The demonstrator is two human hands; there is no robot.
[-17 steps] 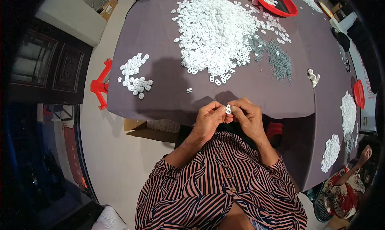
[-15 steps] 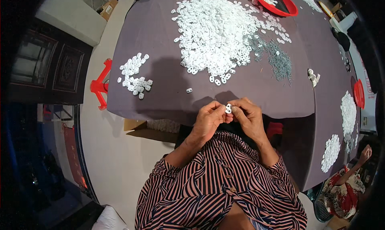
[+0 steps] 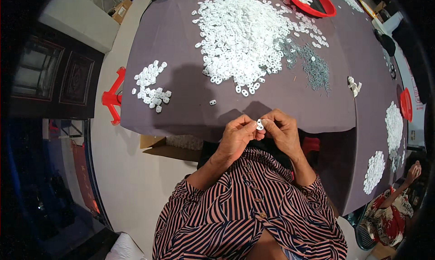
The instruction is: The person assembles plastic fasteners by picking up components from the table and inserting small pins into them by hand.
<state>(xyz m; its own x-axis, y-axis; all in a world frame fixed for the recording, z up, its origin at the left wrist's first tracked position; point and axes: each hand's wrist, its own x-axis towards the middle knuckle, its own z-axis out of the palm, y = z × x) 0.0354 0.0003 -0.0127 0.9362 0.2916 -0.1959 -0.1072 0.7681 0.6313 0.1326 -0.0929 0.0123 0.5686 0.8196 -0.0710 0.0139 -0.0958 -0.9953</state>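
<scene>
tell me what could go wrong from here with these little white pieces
The small white piece is tiny and held only at the fingertips of the left hand and right hand; it could slip past the near edge of the table. The gray bits touch the big white pile, so they might mix. The lone white piece could get knocked.

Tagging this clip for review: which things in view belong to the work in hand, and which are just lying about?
Likely work things: small white piece, held by left hand and right hand; large white pile; grey slivers; smaller white cluster.

Apparently lying about: red stool; crumpled pale scrap; cardboard box, upper left.
</scene>
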